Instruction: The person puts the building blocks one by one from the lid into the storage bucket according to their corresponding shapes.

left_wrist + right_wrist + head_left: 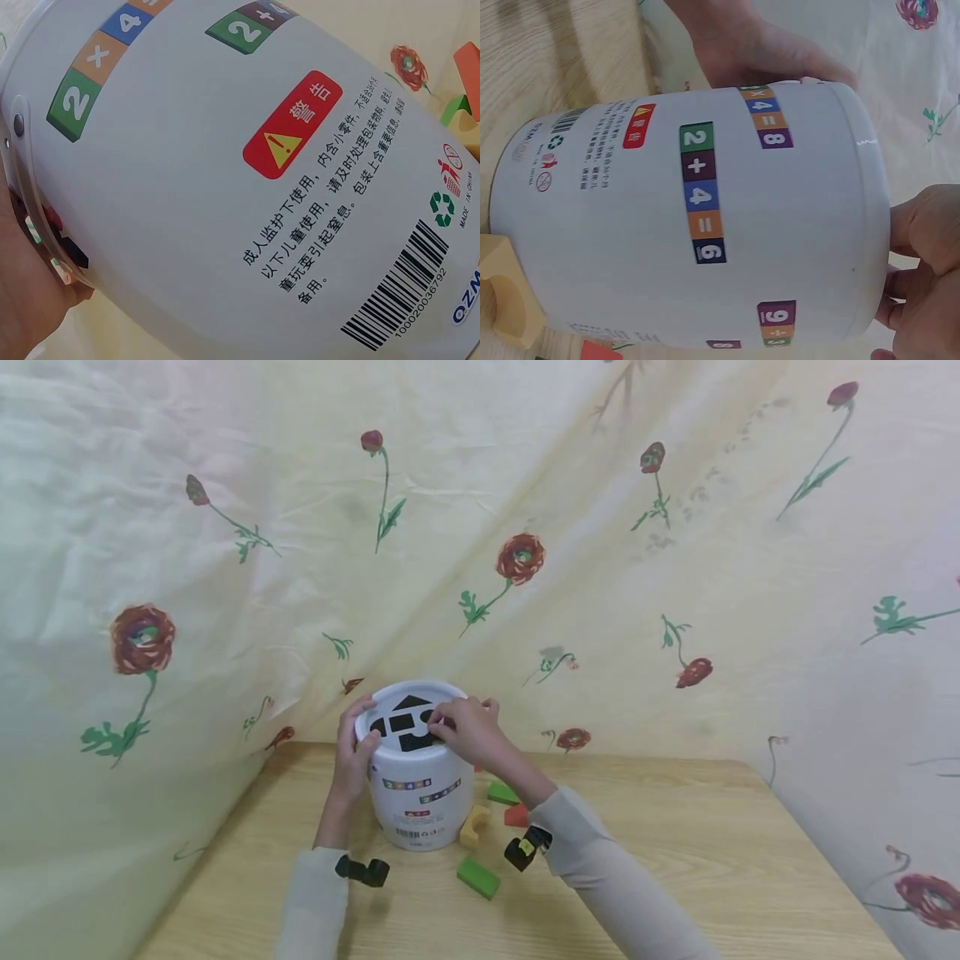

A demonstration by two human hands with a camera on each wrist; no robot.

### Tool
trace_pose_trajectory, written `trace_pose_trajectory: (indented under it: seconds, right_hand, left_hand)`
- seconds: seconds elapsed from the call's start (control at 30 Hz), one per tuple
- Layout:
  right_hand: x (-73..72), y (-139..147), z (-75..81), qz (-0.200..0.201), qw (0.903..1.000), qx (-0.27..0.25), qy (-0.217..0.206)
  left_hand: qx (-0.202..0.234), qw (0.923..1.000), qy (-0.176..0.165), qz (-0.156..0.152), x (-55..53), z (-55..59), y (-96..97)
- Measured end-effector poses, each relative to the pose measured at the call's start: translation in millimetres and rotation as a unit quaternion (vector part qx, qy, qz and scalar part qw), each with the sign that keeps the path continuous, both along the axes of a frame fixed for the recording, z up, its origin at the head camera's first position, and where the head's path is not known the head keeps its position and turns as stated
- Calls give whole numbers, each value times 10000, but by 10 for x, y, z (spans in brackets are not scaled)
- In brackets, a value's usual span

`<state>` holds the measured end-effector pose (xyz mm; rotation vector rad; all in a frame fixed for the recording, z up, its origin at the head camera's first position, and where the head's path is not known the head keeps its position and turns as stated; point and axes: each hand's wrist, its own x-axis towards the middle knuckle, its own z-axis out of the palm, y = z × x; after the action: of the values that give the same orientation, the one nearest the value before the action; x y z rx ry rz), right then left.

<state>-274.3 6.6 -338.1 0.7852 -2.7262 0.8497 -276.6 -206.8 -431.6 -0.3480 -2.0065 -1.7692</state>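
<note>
A white bucket (420,793) printed with sums stands upright, its lid (386,745) cut with several dark shaped holes. My left hand (352,752) grips the rim from the left side, thumb on the lid's edge. Over the right part of the lid is my right hand (468,731), thumb and fingertips bent down at a hole; I cannot tell whether they hold anything. The right wrist view shows that hand's curled fingers (904,292) close against the lid end. In the left wrist view, the bucket's thin handle (34,187) runs beside the left palm.
Right of the bucket's base lie a yellow arched block (472,828), a red block (517,815) and a green block (502,792). Another green block (478,878) lies nearer on the wooden table (675,843). Flowered cloth (450,527) hangs behind.
</note>
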Motion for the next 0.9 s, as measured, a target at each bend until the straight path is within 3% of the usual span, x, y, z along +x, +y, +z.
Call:
trace_pose_trajectory:
  seconds: [0.23, 0.43, 0.6, 0.77, 0.9]
  right_hand:
    - [72, 83, -91, 168, 9989, -341, 274]
    - [9, 182, -226, 414, 9944, -727, 647]
    - [-71, 244, -253, 638, 9877, -750, 1211]
    - [-144, 289, -263, 787, 9735, -494, 2088]
    - [-208, 318, -272, 724, 9556, -200, 2850]
  left_hand:
    - [-32, 9999, -5, 99, 138, 15, 36]
    - [-5, 9998, 54, 202, 224, 10, 72]
    - [-51, 9987, 174, 468, 272, 67, 126]
    - [-393, 9945, 374, 895, 225, 24, 124]
    - [-671, 9920, 435, 973, 220, 49, 136]
